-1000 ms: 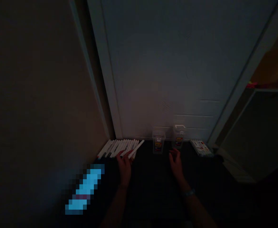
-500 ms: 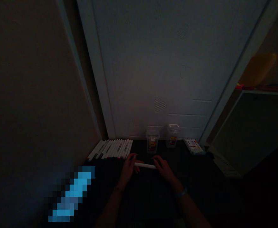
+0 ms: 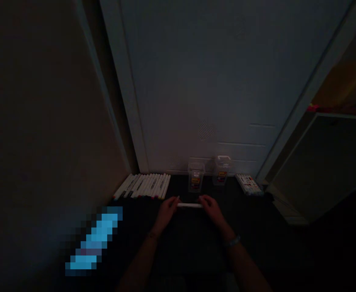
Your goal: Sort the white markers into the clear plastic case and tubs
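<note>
Marker (image 3: 189, 205) has come between both hands (image 3: 167, 209) (image 3: 212, 209), over dark surface (image 3: 193, 243) before pale panel (image 3: 226, 81).

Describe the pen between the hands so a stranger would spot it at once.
Start at the pale panel at the back, then drop to the dark surface before it. There, the left hand and right hand hold a white pen, one at each end. Unlike the row of white pens on the left, it is held crosswise, apart from them.

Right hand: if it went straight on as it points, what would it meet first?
Past the white marker it holds, the right hand would likely meet the left clear container; depth is unclear.
</note>
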Demonstrator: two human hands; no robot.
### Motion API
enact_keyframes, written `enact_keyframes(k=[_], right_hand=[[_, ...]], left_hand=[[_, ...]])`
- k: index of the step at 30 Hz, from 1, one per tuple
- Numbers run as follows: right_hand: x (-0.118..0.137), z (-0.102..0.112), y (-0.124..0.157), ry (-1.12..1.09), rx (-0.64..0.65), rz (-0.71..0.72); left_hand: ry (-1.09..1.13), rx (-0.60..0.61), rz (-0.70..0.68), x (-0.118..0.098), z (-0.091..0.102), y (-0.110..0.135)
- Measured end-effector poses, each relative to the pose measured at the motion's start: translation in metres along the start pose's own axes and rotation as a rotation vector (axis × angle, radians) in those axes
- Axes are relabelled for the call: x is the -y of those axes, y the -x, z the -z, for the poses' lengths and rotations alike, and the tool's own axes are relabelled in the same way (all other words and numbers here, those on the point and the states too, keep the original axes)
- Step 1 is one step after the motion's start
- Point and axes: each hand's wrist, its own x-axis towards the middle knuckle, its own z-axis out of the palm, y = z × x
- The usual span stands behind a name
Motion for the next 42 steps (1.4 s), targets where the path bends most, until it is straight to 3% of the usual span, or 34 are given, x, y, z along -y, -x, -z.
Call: enact_keyframes(k=[5,15,26,35,42], right_hand=[[0.0,-0.002,0.001,-0.021,0.011,0.025],[-0.005,-0.001,-0.002,-0.016,-0.062,-0.008],[-0.006,-0.001,-0.002,-0.15,0.015,-0.08],[-0.018,0.001,-0.01,-0.294,-0.022,-0.09],[-0.012,0.003,-0.009,-0.317,-0.065,-0.098]], left_hand=[[0.034,-0.007,0.063,0.001,-0.003,-0.001],[0.0,0.058,-0.091,-0.009,-0.004,0.005],[0.084,-0.008,-0.031,0.006,-0.005,-0.001],[0.212,-0.053,0.035,0.018,-0.004,-0.007],[0.232,-0.076,-0.002,0.024,-0.001,-0.01]])
